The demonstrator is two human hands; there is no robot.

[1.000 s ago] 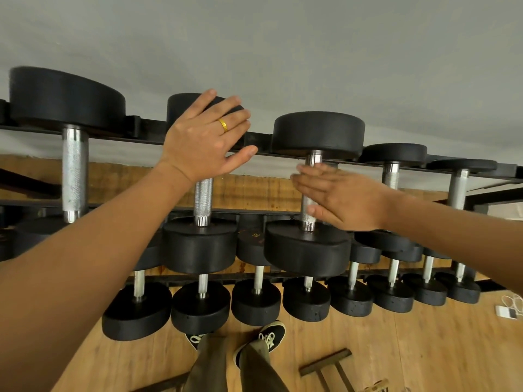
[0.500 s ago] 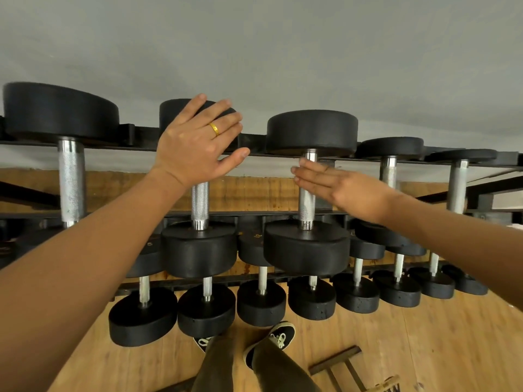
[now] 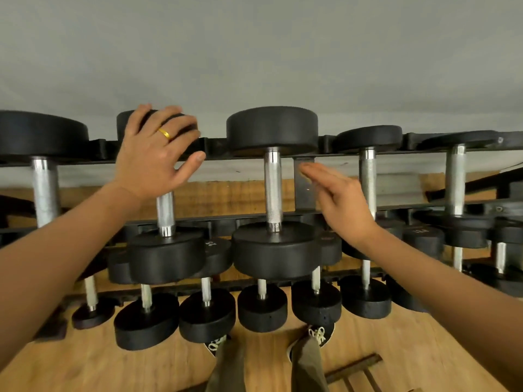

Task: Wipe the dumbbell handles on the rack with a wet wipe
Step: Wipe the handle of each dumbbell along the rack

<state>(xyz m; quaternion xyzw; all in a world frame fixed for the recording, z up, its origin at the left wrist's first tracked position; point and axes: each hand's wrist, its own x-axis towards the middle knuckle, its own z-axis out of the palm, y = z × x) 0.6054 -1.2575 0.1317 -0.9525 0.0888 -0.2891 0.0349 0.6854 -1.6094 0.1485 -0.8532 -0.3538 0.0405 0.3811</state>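
Plain grey wall (image 3: pixel 254 52) fills the view from 9 through 12 to 3 o'clock: matte, soft even light, with a paler strip (image 3: pixel 226 172) along its lower edge near centre. Just under that, a warm wood band (image 3: pixel 226 193) runs left-right across the middle, in the same tone as the plank floor (image 3: pixel 424 349) at 4 to 8 o'clock, grain visible. A dark wooden frame (image 3: pixel 355 364) lies flat on the floor at 5 o'clock, cut off by the bottom edge.

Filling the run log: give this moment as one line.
left hand: rests on dumbbell head | right hand: open, beside handle, apart | wipe: not visible
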